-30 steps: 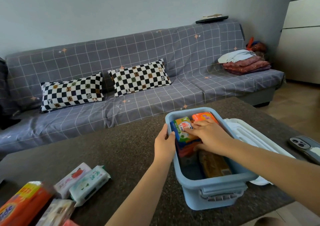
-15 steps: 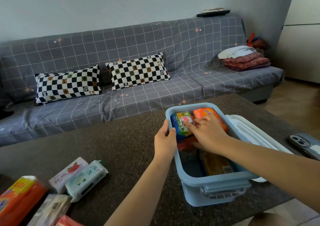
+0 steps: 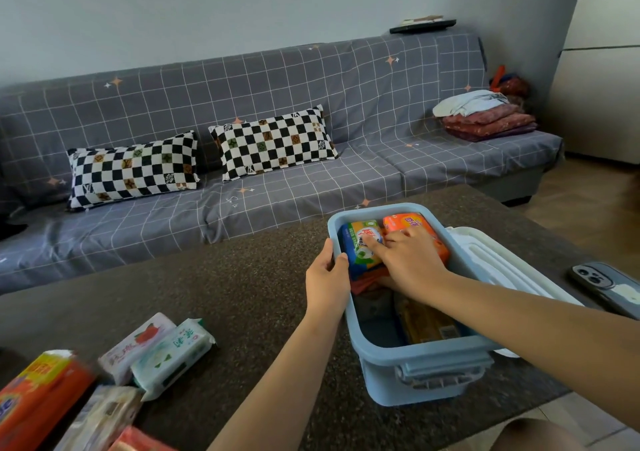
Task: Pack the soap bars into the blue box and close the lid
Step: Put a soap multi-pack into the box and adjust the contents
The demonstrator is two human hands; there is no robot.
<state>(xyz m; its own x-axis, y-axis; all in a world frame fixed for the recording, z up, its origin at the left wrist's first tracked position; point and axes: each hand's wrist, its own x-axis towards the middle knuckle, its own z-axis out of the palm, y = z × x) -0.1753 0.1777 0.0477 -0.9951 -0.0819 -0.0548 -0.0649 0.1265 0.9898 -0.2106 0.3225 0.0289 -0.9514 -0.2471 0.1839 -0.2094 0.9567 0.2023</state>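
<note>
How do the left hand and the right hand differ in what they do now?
The left hand grips the rim of the blue box from outside; the right hand reaches inside it. The left hand touches only the box; the right hand presses flat on the soap bars, not closed on one. Both are bare and at the box.

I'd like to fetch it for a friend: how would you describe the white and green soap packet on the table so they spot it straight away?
Start at the dark speckled table and look to its near left corner, away from the blue box. In the cluster of packets there, the white and green soap packet lies farthest right, beside a white packet with a red picture. Only it has green printing.
</note>
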